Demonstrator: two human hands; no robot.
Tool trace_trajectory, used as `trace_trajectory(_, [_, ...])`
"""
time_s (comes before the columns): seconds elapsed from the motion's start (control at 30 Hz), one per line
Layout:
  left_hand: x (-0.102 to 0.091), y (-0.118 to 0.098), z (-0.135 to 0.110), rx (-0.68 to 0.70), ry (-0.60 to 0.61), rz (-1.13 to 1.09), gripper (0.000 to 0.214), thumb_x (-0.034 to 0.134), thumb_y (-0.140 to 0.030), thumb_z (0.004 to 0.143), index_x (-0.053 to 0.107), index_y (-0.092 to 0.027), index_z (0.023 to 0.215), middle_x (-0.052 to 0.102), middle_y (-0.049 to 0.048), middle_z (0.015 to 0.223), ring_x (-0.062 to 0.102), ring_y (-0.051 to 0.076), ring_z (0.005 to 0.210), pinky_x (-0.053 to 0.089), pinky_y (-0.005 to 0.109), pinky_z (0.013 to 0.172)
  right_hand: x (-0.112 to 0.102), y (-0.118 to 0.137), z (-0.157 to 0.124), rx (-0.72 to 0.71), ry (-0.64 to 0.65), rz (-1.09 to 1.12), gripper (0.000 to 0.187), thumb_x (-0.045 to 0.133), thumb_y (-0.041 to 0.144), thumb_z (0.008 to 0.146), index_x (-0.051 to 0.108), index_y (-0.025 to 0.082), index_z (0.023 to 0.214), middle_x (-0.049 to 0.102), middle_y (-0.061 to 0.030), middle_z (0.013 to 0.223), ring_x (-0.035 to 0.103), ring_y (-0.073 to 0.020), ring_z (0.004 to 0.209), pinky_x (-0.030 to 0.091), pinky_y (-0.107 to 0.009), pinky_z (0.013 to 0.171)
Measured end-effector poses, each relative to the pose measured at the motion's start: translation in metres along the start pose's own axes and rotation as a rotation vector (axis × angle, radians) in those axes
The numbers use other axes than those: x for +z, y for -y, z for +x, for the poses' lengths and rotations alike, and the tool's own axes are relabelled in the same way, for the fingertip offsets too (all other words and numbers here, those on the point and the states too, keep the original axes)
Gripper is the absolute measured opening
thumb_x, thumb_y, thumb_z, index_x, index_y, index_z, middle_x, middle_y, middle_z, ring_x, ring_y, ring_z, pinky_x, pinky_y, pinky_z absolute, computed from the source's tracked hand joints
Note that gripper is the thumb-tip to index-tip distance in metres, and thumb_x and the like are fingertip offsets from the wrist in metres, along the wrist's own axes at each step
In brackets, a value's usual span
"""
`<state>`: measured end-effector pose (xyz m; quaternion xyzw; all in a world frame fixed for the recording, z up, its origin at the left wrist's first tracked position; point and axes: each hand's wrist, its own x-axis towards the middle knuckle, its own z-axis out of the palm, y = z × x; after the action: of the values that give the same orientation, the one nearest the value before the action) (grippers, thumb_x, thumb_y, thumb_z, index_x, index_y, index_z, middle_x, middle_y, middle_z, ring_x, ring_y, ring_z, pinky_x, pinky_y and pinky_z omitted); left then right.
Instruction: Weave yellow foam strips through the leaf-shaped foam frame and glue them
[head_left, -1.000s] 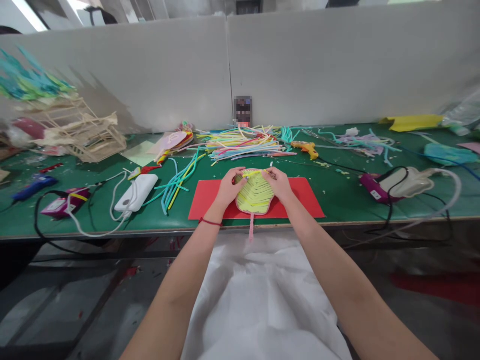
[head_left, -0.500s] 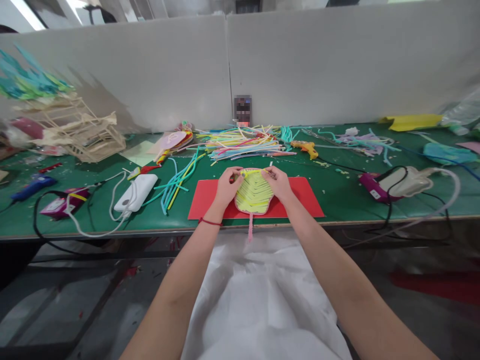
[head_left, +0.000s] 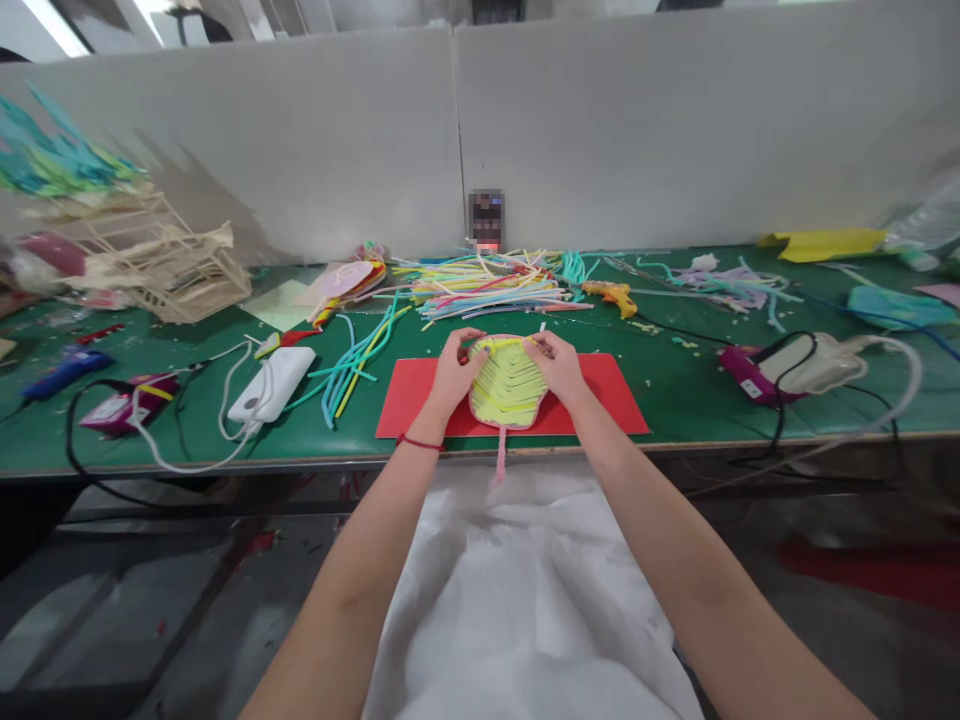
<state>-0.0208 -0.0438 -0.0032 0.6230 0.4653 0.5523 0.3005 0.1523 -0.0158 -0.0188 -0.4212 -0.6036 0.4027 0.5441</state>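
Note:
A small hand fan faced with yellow-green ribbed strips, with a pink rim, lies over a red sheet. Its fuzzy pink handle points toward me past the table edge. Along the fan's top edge runs a bright yellow strip that looks like a pipe cleaner. My left hand pinches the strip at the upper left edge, its fingers curled. At the upper right, my right hand has thumb and fingers closed on the strip's other end. A short pale tip sticks up beside the right fingers.
Behind the fan lies a heap of coloured pipe cleaners, with an orange glue gun beside it. Loose teal and yellow stems and a white power bank are on the left. Cabled purple devices stand at both sides.
My left fingers have shifted slightly on the strip's left end, the forefinger lifting a little. The fan and my right hand have hardly moved.

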Motion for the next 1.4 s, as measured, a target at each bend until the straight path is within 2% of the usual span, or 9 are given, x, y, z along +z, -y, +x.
trace_trajectory(0.17, [-0.0022,-0.0023,-0.0007,0.025,0.025,0.014,0.008,0.056,-0.022,0.074,0.052,-0.018,0.080,0.057,0.0079,0.109,0.054,0.017,0.098,0.044,0.029,0.079,0.0006,0.0000,-0.0001,-0.003,0.008,0.009,0.028,0.060,0.045,0.067,0.056,0.018,0.071,0.057,0.0008,0.063,0.051,-0.0126,0.059,0.041,-0.026,0.057])
trace_trajectory(0.33, [-0.0012,0.0014,0.0012,0.006,0.005,0.002,0.007,0.055,-0.022,0.074,0.050,-0.017,0.076,0.059,0.0078,0.107,0.055,0.016,0.096,0.043,0.030,0.080,0.0015,0.0032,-0.0016,0.000,0.009,0.008,0.027,0.060,0.044,0.067,0.056,0.018,0.071,0.057,0.0007,0.063,0.051,-0.0131,0.060,0.041,-0.027,0.057])
trace_trajectory(0.5, [-0.0007,0.0065,0.0035,-0.079,-0.005,-0.077,0.012,0.058,-0.023,0.072,0.050,-0.018,0.078,0.061,0.0037,0.088,0.057,0.013,0.081,0.045,0.027,0.073,0.0014,0.0035,-0.0022,-0.001,0.023,0.032,0.026,0.061,0.043,0.068,0.056,0.018,0.071,0.057,0.0004,0.065,0.052,-0.0134,0.061,0.041,-0.027,0.059])
trace_trajectory(0.6, [-0.0014,0.0057,0.0026,-0.185,0.006,-0.130,0.021,0.059,-0.027,0.071,0.052,-0.019,0.090,0.061,0.0010,0.076,0.057,0.013,0.071,0.046,0.026,0.065,0.0012,0.0031,-0.0022,-0.003,0.033,0.055,0.026,0.062,0.043,0.068,0.056,0.018,0.071,0.058,0.0005,0.065,0.052,-0.0132,0.061,0.041,-0.027,0.059])
trace_trajectory(0.67, [-0.0015,0.0042,0.0012,-0.215,0.047,-0.171,0.026,0.058,-0.029,0.073,0.054,-0.019,0.096,0.062,0.0020,0.079,0.057,0.014,0.074,0.046,0.027,0.067,0.0012,0.0033,-0.0021,0.005,0.033,0.074,0.026,0.062,0.043,0.067,0.056,0.019,0.071,0.057,0.0009,0.065,0.052,-0.0130,0.061,0.041,-0.027,0.059])
trace_trajectory(0.8, [-0.0014,0.0043,-0.0009,-0.216,0.087,-0.227,0.022,0.056,-0.032,0.074,0.060,-0.017,0.089,0.064,0.0042,0.093,0.057,0.016,0.088,0.045,0.028,0.077,0.0008,0.0041,-0.0021,0.025,0.026,0.106,0.027,0.064,0.044,0.065,0.056,0.019,0.070,0.057,0.0013,0.064,0.052,-0.0128,0.061,0.042,-0.027,0.059])
trace_trajectory(0.93, [-0.0025,0.0066,-0.0002,-0.223,0.107,-0.236,0.025,0.056,-0.033,0.074,0.061,-0.016,0.091,0.064,0.0045,0.096,0.057,0.017,0.090,0.045,0.028,0.079,0.0007,0.0048,-0.0026,0.042,0.041,0.108,0.027,0.063,0.045,0.066,0.057,0.019,0.070,0.057,0.0017,0.063,0.051,-0.0126,0.060,0.041,-0.026,0.059])
trace_trajectory(1.17, [-0.0034,0.0051,0.0013,-0.156,0.080,-0.114,0.024,0.053,-0.032,0.076,0.060,-0.015,0.092,0.064,0.0057,0.096,0.056,0.017,0.091,0.045,0.029,0.081,0.0017,0.0057,-0.0022,0.096,0.062,0.133,0.027,0.065,0.044,0.064,0.057,0.019,0.070,0.057,0.0018,0.064,0.051,-0.0127,0.062,0.041,-0.027,0.060])
trace_trajectory(1.4, [-0.0035,0.0040,0.0023,-0.054,0.082,-0.033,0.026,0.053,-0.029,0.077,0.057,-0.019,0.100,0.060,0.0059,0.107,0.055,0.017,0.096,0.044,0.030,0.085,0.0013,0.0035,-0.0020,0.088,0.056,0.111,0.028,0.064,0.046,0.064,0.057,0.019,0.069,0.055,0.0023,0.062,0.049,-0.0120,0.059,0.041,-0.027,0.059])
